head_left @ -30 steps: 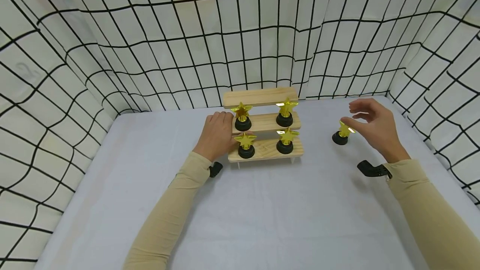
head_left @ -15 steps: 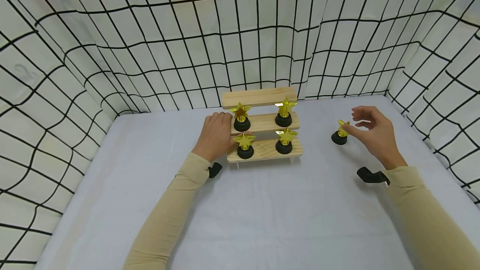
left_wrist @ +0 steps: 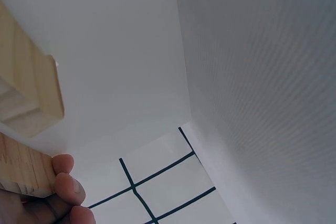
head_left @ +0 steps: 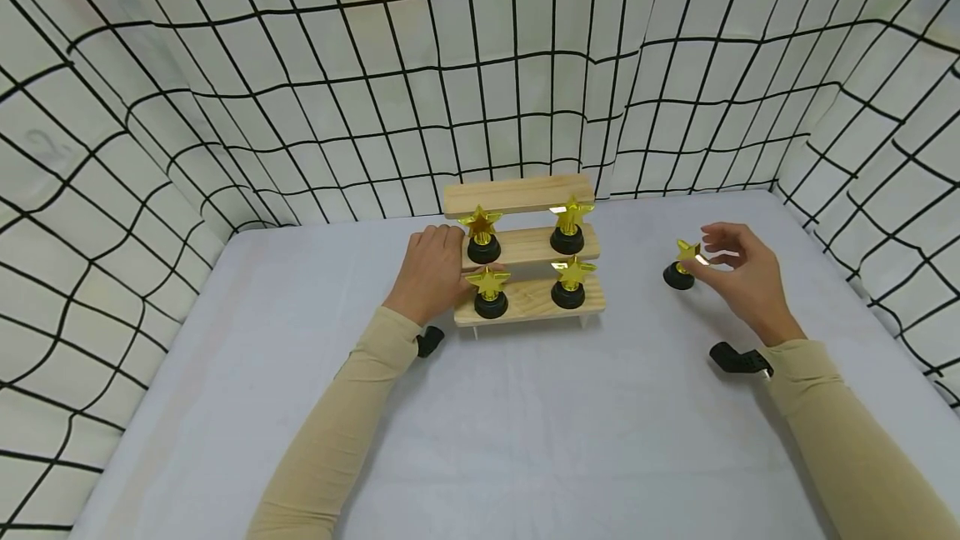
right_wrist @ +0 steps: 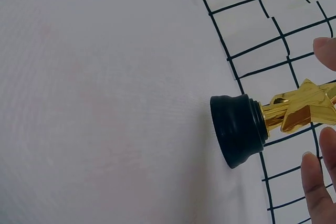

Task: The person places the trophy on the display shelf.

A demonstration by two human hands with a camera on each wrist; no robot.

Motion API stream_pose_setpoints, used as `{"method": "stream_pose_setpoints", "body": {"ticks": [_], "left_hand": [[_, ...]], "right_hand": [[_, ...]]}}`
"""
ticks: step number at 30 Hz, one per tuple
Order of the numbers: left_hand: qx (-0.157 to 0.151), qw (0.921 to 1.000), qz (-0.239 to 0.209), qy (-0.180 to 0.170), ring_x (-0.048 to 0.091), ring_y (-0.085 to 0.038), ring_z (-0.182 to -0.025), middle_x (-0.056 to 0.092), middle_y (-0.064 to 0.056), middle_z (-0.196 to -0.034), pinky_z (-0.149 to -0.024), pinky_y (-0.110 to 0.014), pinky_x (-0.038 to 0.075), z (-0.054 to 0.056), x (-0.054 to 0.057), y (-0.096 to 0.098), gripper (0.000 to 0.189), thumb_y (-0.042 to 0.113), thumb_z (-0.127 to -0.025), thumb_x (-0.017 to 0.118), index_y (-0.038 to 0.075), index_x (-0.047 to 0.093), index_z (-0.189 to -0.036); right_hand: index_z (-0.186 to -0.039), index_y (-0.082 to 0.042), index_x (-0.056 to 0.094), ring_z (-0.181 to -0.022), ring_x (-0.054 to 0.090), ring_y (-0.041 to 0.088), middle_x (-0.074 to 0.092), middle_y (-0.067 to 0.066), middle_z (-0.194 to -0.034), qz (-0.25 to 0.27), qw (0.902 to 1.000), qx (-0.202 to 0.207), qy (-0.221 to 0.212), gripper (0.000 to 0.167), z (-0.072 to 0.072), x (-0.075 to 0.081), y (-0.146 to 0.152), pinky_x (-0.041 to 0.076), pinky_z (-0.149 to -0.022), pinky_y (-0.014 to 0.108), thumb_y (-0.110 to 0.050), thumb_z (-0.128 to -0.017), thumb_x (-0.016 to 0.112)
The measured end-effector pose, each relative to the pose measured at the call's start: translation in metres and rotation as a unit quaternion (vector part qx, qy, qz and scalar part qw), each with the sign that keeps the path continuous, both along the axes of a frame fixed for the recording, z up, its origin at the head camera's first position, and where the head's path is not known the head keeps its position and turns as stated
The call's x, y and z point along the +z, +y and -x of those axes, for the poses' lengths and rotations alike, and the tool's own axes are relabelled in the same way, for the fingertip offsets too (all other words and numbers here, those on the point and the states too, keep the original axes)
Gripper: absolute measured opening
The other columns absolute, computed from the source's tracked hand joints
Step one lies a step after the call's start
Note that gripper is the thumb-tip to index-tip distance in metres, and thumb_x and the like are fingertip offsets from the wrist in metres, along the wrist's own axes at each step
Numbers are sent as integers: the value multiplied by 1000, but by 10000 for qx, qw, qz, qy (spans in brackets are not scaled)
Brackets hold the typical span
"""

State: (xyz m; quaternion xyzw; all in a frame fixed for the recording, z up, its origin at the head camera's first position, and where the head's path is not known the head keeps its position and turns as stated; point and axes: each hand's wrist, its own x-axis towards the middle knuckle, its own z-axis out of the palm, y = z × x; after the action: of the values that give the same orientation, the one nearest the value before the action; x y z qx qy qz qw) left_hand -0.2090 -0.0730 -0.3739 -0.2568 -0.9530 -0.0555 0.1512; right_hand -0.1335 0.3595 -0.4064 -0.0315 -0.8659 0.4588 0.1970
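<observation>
My left hand (head_left: 430,272) grips the left end of a small wooden tiered shelf (head_left: 525,248), its fingertips (left_wrist: 64,186) curled over the edge of a board in the left wrist view. Two gold star trophies with round black bases, a left one (head_left: 483,240) and a right one (head_left: 568,230), stand on the middle tier. The bottom tier holds another left trophy (head_left: 491,303) and right trophy (head_left: 568,292). Farther right, a single star trophy (right_wrist: 239,129) stands upright on the table. Around its star, my right hand (head_left: 746,277) has thumb and fingers spread apart, with gaps showing in the right wrist view.
A white cloth covers the table (head_left: 525,423). Black grid netting (head_left: 517,65) over pale walls encloses the back and both sides. The shelf's top board (head_left: 517,194) lies close to the back netting. Black wrist devices sit under both sleeves.
My right hand first shifted slightly right of the lone trophy, then came back lower and left, so the thumb now overlaps the star. Left hand, shelf and trophies have stayed in place.
</observation>
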Motion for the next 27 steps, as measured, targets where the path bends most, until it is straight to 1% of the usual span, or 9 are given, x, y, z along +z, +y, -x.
{"method": "stream_pose_setpoints", "body": {"ticks": [5, 11, 16, 18, 23, 27], "left_hand": [[12, 10000, -33, -39, 56, -32, -101, 64, -14, -106, -90, -45, 44, 0, 0, 0, 75, 70, -90, 65, 2, 55, -118], [20, 9999, -21, -96, 55, -31, -100, 63, -14, -104, -90, -44, 43, 0, 0, 0, 75, 70, -90, 64, 2, 54, -118], [18, 9999, -41, -119, 55, -31, -101, 63, -14, -106, -91, -45, 44, -1, 1, 0, 76, 71, -89, 64, 2, 54, -119], [7, 10000, -36, -90, 55, -31, -101, 63, -14, -105, -91, -45, 44, -1, 1, 0, 76, 71, -89, 65, 2, 54, -119], [-14, 10000, -29, 8, 55, -31, -100, 63, -14, -105, -90, -45, 44, 0, 0, 0, 76, 70, -89, 65, 1, 55, -119], [-6, 10000, -39, -11, 55, -31, -100, 63, -14, -105, -90, -44, 44, 0, 0, 0, 75, 70, -89, 65, 2, 54, -118]], "right_hand": [[-134, -7, 58, -103, 55, -2, 59, -9, -112, -32, 9999, -34, -120, 60, 0, -5, 0, 47, -84, 3, -19, -84, 87], [-135, -7, 57, -103, 55, -2, 59, -10, -111, -5, 9999, 33, -157, 59, 0, -11, 1, 46, -84, 3, -19, -85, 86], [-136, -7, 56, -104, 54, -2, 57, -13, -110, 5, 9997, 19, -236, 59, 1, -15, 1, 47, -85, 3, -17, -86, 85], [-137, -7, 55, -104, 53, -2, 57, -13, -111, 12, 9996, 5, -298, 59, 1, -16, 0, 47, -85, 3, -16, -86, 84], [-132, -8, 53, -105, 54, -2, 56, -15, -112, 127, 9995, 36, -285, 56, 3, -18, 1, 48, -86, 4, -13, -86, 85], [-130, -6, 51, -105, 54, -2, 55, -16, -112, 232, 9994, 56, -261, 57, 5, -21, 1, 48, -86, 5, -10, -84, 85]]}}
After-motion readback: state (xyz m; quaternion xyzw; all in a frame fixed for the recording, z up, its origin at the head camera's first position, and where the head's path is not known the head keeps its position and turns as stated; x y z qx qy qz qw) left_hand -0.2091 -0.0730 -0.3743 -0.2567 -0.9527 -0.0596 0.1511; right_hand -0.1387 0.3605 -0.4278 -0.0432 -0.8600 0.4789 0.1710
